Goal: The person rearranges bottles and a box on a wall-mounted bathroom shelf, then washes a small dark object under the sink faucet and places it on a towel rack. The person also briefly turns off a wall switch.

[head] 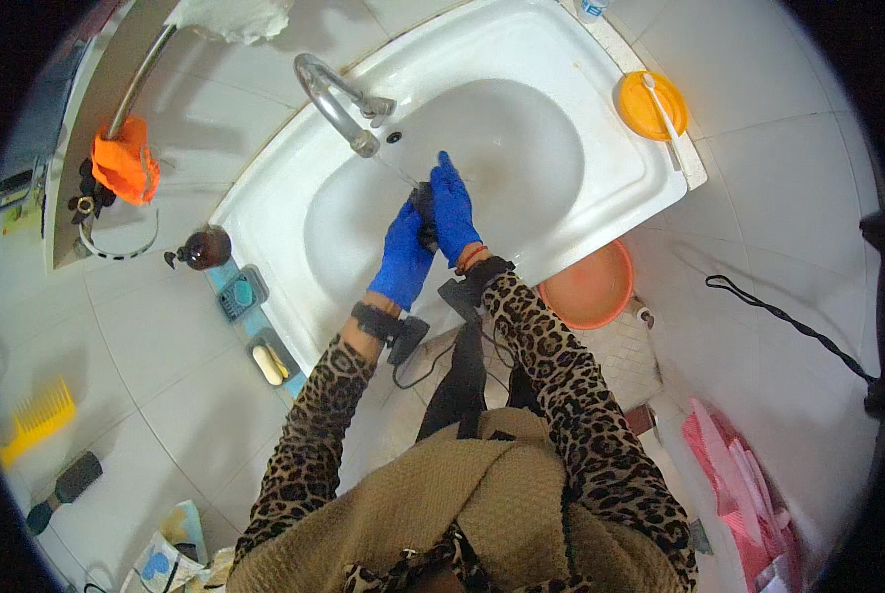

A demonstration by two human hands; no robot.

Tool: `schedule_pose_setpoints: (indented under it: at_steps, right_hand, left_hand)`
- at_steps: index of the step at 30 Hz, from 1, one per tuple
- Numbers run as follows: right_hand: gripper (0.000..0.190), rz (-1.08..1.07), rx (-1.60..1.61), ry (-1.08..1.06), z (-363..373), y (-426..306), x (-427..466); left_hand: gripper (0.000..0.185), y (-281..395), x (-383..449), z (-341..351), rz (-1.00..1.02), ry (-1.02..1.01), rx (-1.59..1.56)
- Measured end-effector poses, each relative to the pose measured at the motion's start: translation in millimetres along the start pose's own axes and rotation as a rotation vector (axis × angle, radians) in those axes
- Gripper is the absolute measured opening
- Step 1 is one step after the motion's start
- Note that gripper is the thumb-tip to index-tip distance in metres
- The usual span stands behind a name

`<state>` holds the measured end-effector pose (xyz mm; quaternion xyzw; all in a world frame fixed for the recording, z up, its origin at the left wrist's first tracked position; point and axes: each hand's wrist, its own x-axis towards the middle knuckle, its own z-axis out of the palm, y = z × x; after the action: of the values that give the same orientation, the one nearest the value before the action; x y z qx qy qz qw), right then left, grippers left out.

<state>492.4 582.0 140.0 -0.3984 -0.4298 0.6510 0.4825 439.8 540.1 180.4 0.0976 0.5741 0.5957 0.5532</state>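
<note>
Both of my hands wear blue gloves and meet over the white washbasin (539, 244). A dark, wet-looking item (423, 207), perhaps a cloth, is squeezed between them; its exact kind is hard to make out. My left hand (404, 256) grips it from the left and below, and my right hand (451, 211) presses on it from the right with the fingers stretched forward. A thin stream of water runs from the chrome faucet (335, 107) onto the item. Part of the item is hidden by my fingers.
Left of the basin stand a brown pump bottle (207, 248), a teal soap dish (241, 295) and a pale soap bar (267, 365). An orange dish (635, 111) with a white toothbrush (659, 104) sits at the right corner. Below is an orange basin (591, 285); a pink towel (739, 489) hangs lower right.
</note>
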Motion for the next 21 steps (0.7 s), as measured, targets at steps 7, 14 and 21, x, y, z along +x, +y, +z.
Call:
schedule_pose_setpoints:
  at_steps: [7,14,21]
  right_hand:
    - [0.05,0.092,-0.174,-0.032,14.5,-8.3,-5.9]
    - [0.05,0.132,-0.002,-0.09,6.8,3.8,-5.0]
    - [0.049,0.105,-0.011,0.003,9.3,15.5,11.7]
  left_hand:
    - [0.036,2.4,22.2,-14.7,0.096,-0.059,-0.043]
    - [0.043,1.0,13.7,-20.6,0.001,-0.106,-0.063]
    - [0.035,-4.6,9.1,-14.5,-0.015,-0.087,-0.197]
